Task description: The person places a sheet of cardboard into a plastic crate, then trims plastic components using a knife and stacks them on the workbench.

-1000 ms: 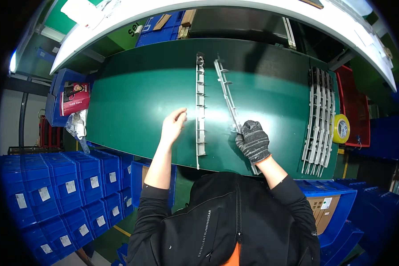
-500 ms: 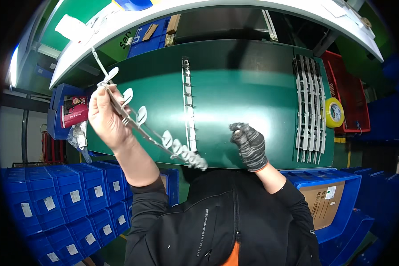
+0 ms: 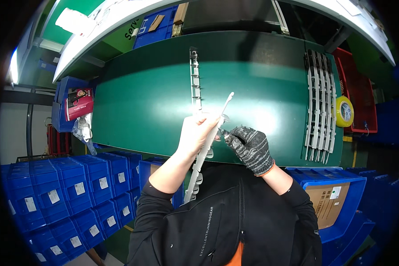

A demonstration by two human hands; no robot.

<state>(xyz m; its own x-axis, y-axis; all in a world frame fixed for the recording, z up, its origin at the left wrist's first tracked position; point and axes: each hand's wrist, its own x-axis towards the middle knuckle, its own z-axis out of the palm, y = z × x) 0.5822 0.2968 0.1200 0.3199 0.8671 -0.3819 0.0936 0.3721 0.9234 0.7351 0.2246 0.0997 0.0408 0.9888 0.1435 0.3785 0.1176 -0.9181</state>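
Observation:
My bare left hand [image 3: 198,131] is closed around a long light-grey plastic strip [image 3: 201,160] with rounded tabs along its side. The strip slants from above the table down past the near edge, in front of my jacket. My right hand [image 3: 252,148], in a dark grey knitted glove, is beside the strip with its fingers curled together. At its fingertips is a small dark tip close to a tab; what the hand holds there is too small to make out. Another strip [image 3: 196,82] with clips lies lengthwise behind my left hand, its near end hidden.
The green table [image 3: 142,97] carries several similar strips [image 3: 320,106] side by side at the right, with a yellow tape roll [image 3: 344,111] by them. A red crate [image 3: 359,97] is beyond. Blue bins [image 3: 82,190] are stacked at left; another blue bin [image 3: 355,195] stands at lower right.
My left hand has brought the strip from the left to the middle and turned it, so it slopes the other way. My right hand has come close to the strip.

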